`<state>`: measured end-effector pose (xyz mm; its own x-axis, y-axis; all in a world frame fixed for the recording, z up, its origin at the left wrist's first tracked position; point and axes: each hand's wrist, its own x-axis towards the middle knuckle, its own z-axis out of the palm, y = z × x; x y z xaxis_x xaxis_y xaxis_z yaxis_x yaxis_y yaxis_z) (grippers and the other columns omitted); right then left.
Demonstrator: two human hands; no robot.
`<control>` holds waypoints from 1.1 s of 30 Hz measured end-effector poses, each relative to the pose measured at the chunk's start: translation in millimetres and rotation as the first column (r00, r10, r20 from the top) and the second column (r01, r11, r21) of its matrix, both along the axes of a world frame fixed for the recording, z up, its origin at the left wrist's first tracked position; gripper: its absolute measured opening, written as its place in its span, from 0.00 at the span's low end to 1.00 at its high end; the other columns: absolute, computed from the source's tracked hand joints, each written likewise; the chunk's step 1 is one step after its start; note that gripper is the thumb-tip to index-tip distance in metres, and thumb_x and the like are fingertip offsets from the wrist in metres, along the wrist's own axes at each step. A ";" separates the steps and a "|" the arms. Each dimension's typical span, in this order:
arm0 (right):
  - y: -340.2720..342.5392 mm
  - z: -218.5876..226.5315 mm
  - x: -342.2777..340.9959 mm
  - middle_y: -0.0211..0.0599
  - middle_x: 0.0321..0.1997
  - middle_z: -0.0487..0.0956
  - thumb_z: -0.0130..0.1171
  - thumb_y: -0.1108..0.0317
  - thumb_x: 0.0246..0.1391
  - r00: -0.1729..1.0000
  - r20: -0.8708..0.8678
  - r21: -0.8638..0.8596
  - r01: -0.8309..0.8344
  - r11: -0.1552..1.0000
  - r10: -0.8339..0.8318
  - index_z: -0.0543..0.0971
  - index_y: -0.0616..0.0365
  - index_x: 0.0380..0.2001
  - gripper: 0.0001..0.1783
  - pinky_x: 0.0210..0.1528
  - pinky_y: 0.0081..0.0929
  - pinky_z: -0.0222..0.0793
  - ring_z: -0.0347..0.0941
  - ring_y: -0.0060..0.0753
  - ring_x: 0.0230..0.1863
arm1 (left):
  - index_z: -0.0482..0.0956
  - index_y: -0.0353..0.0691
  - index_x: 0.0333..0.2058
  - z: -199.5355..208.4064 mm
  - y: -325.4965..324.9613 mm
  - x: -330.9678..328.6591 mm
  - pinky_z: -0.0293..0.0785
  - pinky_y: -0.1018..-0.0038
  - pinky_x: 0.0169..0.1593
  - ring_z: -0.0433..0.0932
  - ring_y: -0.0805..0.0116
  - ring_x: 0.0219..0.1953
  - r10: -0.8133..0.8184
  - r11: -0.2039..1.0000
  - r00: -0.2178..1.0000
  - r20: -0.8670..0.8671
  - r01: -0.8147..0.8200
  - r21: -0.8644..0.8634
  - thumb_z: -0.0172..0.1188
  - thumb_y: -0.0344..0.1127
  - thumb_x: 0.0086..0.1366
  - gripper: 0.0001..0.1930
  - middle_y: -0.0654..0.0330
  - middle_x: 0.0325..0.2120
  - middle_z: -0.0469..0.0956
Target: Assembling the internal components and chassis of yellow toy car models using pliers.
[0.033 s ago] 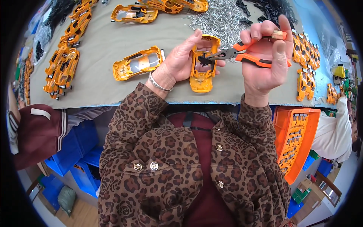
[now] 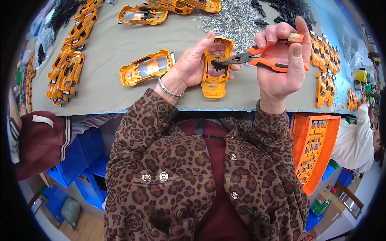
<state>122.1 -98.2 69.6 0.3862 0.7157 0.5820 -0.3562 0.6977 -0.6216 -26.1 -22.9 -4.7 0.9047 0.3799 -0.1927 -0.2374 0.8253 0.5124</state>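
Observation:
My left hand (image 2: 192, 60) holds an orange toy car body shell (image 2: 214, 89) with its hollow inside facing up, its fingers wrapped behind it. My right hand (image 2: 283, 78) grips a pair of long-nose pliers (image 2: 240, 58) with orange and black handles, which are spread apart. The pliers' tips meet a small black plastic part (image 2: 218, 65) inside the shell; whether they clamp it I cannot tell. To the left of my left hand, another orange car shell (image 2: 146, 67) lies on the table, also hollow side up.
Heaped silvery metal pins (image 2: 231, 24) lie beyond my hands, with black plastic parts (image 2: 287, 10) behind. Rows of orange car shells stand at left (image 2: 66, 76) and right (image 2: 325, 90). An orange crate (image 2: 298, 138) sits below the table edge, near a co-worker's white sleeve (image 2: 354, 140).
The pliers and my right hand have shifted very slightly left. The held shell stays in place.

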 end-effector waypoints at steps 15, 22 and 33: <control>5.0 20.2 -41.4 0.37 0.37 0.71 0.55 0.66 0.56 0.990 0.122 -0.180 0.089 0.980 -0.068 0.63 0.66 0.56 0.27 0.35 0.24 0.66 0.66 0.25 0.33 | 0.65 0.31 0.52 8.8 -4.3 0.3 0.78 0.56 0.42 0.78 0.50 0.41 0.038 0.997 0.999 0.005 -0.038 0.062 0.47 0.62 0.62 0.36 0.46 0.43 0.73; 43.7 3.7 -27.4 0.35 0.35 0.71 0.58 0.65 0.55 0.984 0.160 -0.025 -0.078 0.997 0.081 0.62 0.69 0.56 0.30 0.33 0.17 0.66 0.67 0.21 0.31 | 0.65 0.33 0.53 8.0 -3.3 3.1 0.78 0.56 0.43 0.78 0.51 0.40 0.045 0.996 0.999 0.027 -0.047 0.070 0.46 0.62 0.63 0.35 0.47 0.43 0.73; 38.5 8.0 -28.1 0.34 0.34 0.71 0.53 0.70 0.57 0.999 0.035 -0.378 -0.003 0.926 0.017 0.62 0.71 0.55 0.25 0.32 0.16 0.65 0.66 0.21 0.30 | 0.63 0.41 0.56 -3.0 -6.5 -2.8 0.71 0.52 0.52 0.74 0.58 0.48 0.034 0.999 0.983 0.178 -0.032 -0.012 0.39 0.57 0.67 0.29 0.55 0.47 0.72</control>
